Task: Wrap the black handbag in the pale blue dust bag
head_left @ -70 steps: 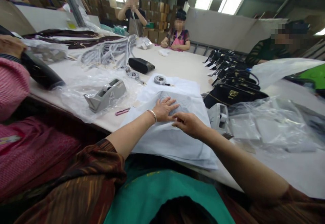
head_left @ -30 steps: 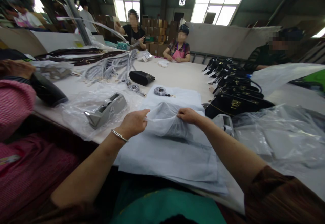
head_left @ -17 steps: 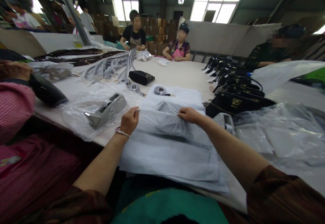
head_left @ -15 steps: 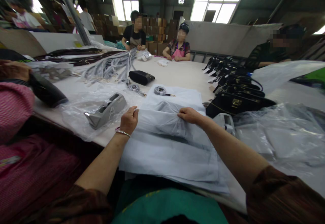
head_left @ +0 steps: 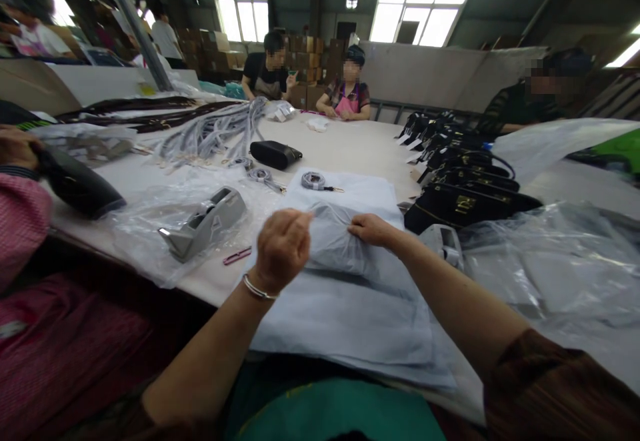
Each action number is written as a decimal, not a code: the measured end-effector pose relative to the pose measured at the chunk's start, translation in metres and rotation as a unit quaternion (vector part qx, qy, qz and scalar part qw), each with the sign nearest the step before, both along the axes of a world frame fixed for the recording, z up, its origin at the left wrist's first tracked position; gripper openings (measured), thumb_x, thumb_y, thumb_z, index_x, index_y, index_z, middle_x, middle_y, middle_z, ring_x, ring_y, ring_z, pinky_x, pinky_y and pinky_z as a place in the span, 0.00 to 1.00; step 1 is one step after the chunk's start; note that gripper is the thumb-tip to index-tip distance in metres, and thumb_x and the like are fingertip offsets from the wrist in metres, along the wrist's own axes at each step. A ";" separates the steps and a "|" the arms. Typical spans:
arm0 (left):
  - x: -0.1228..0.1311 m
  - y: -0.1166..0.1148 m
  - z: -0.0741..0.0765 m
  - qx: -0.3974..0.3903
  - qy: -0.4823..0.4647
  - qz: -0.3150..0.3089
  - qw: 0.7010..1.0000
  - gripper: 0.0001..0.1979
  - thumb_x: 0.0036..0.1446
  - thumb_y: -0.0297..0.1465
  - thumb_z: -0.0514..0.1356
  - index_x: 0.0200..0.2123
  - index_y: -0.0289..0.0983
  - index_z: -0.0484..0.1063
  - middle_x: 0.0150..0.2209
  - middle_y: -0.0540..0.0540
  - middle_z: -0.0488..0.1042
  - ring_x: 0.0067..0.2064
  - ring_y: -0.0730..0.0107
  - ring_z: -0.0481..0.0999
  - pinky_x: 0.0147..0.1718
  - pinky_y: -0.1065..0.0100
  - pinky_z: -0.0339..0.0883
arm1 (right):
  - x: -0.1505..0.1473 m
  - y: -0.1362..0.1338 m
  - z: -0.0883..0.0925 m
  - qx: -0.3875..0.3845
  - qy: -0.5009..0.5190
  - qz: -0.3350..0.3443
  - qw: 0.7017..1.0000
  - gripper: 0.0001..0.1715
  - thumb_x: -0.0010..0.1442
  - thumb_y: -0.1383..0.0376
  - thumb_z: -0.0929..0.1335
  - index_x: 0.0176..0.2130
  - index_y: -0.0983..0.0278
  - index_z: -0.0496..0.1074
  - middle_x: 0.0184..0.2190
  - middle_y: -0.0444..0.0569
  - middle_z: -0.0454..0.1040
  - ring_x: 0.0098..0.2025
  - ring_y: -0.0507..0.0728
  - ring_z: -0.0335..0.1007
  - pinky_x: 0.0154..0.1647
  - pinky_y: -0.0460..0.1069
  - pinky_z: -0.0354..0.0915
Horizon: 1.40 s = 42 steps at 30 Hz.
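"White, thin-looking sheeting, creased around a bulky wrapped bundle [head_left: 333,241] right between the two hands. What worries you?"

"The pinch. The right hand [head_left: 373,229] grips gathered wrapping at the bundle's right; too hard a tug could tear it, and too slack a hold could let the fold spring loose."

"And the left hand [head_left: 283,244]?"

"Bunched at the bundle's left, fingers curled and blurred. I can't tell whether any sheeting is caught in them. If none is, that side could gape."

"Underneath?"

"Flat white sheets [head_left: 350,324], spreading from below the hands toward the wearer. A dragging forearm could slide them, bundle and all."

"Just beyond the hands there's a coiled strap [head_left: 313,181]."

"Lying on white sheeting too. If that shifts, the strap's metal clip [head_left: 339,190] might snag the wrapping."

"Left of the left hand?"

"A pink tool [head_left: 237,255], then a grey tape dispenser [head_left: 215,224]. A wide sweep could knock either."

"Right side?"

"Another dispenser [head_left: 437,234] near the right forearm, black handbags [head_left: 450,204] behind it. A careless reach that way might bump them."
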State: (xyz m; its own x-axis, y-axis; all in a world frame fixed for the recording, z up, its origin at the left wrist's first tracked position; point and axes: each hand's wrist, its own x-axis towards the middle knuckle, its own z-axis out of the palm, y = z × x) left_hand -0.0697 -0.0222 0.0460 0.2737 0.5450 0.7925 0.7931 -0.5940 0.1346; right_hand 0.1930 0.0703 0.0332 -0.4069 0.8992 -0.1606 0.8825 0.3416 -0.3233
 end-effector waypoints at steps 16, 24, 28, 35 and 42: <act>0.041 0.054 -0.069 -0.222 0.168 -0.158 0.947 0.28 0.68 0.41 0.55 0.67 0.36 0.63 0.69 0.38 0.60 0.71 0.45 0.54 0.68 0.43 0.53 | 0.080 -0.078 0.024 0.063 0.162 -0.153 0.973 0.36 0.62 0.49 0.69 0.61 0.67 0.70 0.39 0.53 0.79 0.40 0.60 0.74 0.43 0.50 0.67; 0.041 0.058 -0.075 -0.210 0.151 -0.160 0.953 0.28 0.68 0.41 0.54 0.67 0.36 0.63 0.69 0.39 0.61 0.72 0.48 0.54 0.69 0.45 0.52 | 0.077 -0.121 -0.032 0.113 0.240 -0.265 0.927 0.19 0.61 0.52 0.67 0.31 0.63 0.75 0.24 0.46 0.72 0.29 0.56 0.68 0.33 0.48 0.61; 0.037 0.057 -0.078 -0.211 0.142 -0.158 0.954 0.28 0.70 0.41 0.51 0.68 0.35 0.61 0.70 0.39 0.60 0.72 0.49 0.52 0.69 0.45 0.51 | 0.070 -0.122 -0.023 0.221 0.259 -0.240 0.909 0.20 0.66 0.51 0.63 0.32 0.62 0.73 0.26 0.47 0.73 0.30 0.56 0.67 0.35 0.49 0.61; 0.039 0.057 -0.077 -0.218 0.146 -0.156 0.952 0.28 0.69 0.42 0.52 0.68 0.37 0.62 0.70 0.39 0.60 0.72 0.49 0.53 0.69 0.45 0.51 | 0.075 -0.122 -0.027 0.222 0.098 -0.259 0.935 0.18 0.68 0.54 0.64 0.43 0.64 0.75 0.36 0.57 0.78 0.40 0.65 0.74 0.44 0.54 0.64; 0.048 0.056 -0.067 -0.217 0.180 -0.147 0.948 0.28 0.69 0.41 0.54 0.67 0.35 0.63 0.69 0.38 0.62 0.71 0.48 0.55 0.68 0.45 0.53 | 0.086 -0.102 -0.029 0.152 0.137 -0.294 0.933 0.29 0.66 0.52 0.66 0.57 0.68 0.71 0.40 0.60 0.78 0.44 0.68 0.75 0.47 0.58 0.66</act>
